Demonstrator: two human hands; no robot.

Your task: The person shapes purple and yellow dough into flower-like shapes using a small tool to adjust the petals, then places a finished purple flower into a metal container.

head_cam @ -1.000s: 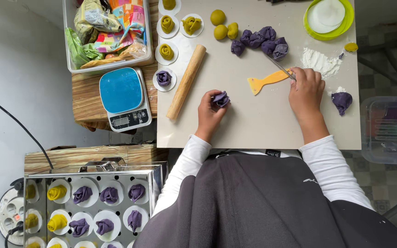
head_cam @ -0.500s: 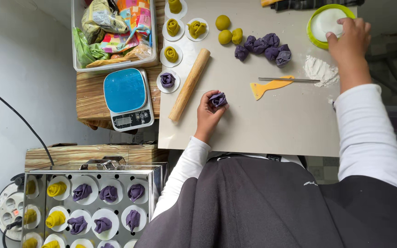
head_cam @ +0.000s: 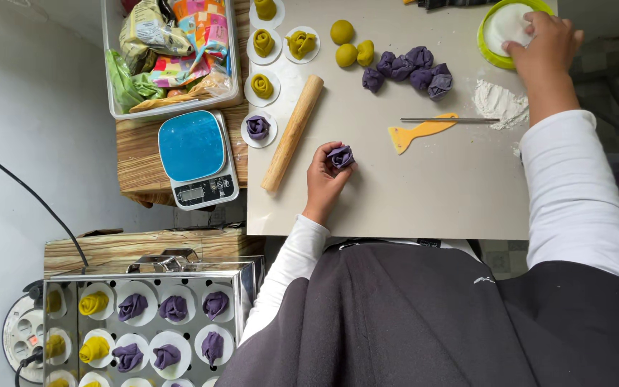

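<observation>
Your left hand grips the shaped purple dough; your right hand dips, fingers bent, into the flour bowl, likely for dusting the desk.

A purple dough piece, folded into a rose-like bud with ruffled petals, sits on the pale board near its middle, just right of the wooden rolling pin, pinched at the fingertips. At the far right corner stands a round lime-green bowl of white flour, with the fingers dipped in
</observation>
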